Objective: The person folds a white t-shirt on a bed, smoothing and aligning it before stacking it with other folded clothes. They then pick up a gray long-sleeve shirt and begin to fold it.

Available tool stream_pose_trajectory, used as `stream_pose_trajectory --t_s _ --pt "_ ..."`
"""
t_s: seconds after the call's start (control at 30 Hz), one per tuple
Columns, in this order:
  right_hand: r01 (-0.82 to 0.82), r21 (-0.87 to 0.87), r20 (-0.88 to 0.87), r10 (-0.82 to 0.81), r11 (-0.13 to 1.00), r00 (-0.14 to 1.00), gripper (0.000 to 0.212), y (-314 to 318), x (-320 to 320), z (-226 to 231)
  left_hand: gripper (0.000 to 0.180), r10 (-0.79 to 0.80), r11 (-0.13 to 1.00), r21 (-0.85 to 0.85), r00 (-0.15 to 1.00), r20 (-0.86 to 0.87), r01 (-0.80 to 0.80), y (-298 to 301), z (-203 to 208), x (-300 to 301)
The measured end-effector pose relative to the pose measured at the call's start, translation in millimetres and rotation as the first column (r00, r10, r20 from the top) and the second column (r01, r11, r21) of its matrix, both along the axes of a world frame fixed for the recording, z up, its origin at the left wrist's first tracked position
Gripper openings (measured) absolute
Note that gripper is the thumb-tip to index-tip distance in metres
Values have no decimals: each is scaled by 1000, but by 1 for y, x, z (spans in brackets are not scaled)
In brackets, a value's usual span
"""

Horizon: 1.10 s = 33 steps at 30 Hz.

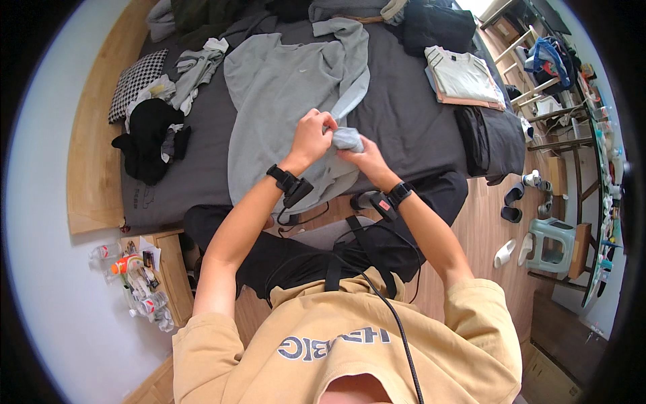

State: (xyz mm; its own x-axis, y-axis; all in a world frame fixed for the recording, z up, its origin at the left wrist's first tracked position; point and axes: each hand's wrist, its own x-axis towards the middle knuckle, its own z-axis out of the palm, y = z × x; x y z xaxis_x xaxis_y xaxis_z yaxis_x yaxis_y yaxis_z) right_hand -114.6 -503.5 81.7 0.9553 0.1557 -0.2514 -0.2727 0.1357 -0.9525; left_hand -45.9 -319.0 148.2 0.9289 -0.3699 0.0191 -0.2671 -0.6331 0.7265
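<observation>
A grey sweatshirt (pixel 286 94) lies spread on the dark bedsheet (pixel 410 128) in front of me, its neckline toward the far side. One of its sleeves comes down along the right to my hands, where the bunched sleeve end (pixel 348 139) is raised between them. My left hand (pixel 311 140) is closed, pinching the sleeve from the left. From the right, my right hand (pixel 367 161) grips the cuff with thumb and fingers. The other sleeve seems to lie at the garment's left side; its end cannot be made out.
Folded light shirts (pixel 464 74) and dark folded trousers (pixel 490 141) are stacked at the bed's right. Crumpled black clothing (pixel 153 135) and a houndstooth cushion (pixel 138 77) lie left. Bottles crowd a bedside cabinet (pixel 176 283). Slippers (pixel 505 252) and a plastic stool (pixel 553 246) stand on the floor.
</observation>
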Motion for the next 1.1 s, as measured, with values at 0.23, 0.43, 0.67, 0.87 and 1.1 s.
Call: stream_pose_trajectory --t_s 0.23,0.43,0.67,0.87,1.1 --pt "-88 -307 148 140 947 979 63 -9 -9 24 58 -635 762 148 685 357 630 -19 28 -19" --pt "29 387 -134 25 922 991 55 -3 -37 18 40 -681 611 497 729 -67 616 -17 51 11" --pt "175 198 -101 -158 964 982 49 33 -34 -2 22 -680 673 452 730 69 585 -39 79 21" --pt "272 -187 -156 -302 944 941 41 70 -3 -22 22 -416 909 208 765 491 361 -59 122 43" --pt "367 -169 215 -329 915 920 45 78 31 -31 20 -94 871 -321 767 635 372 -32 216 83"
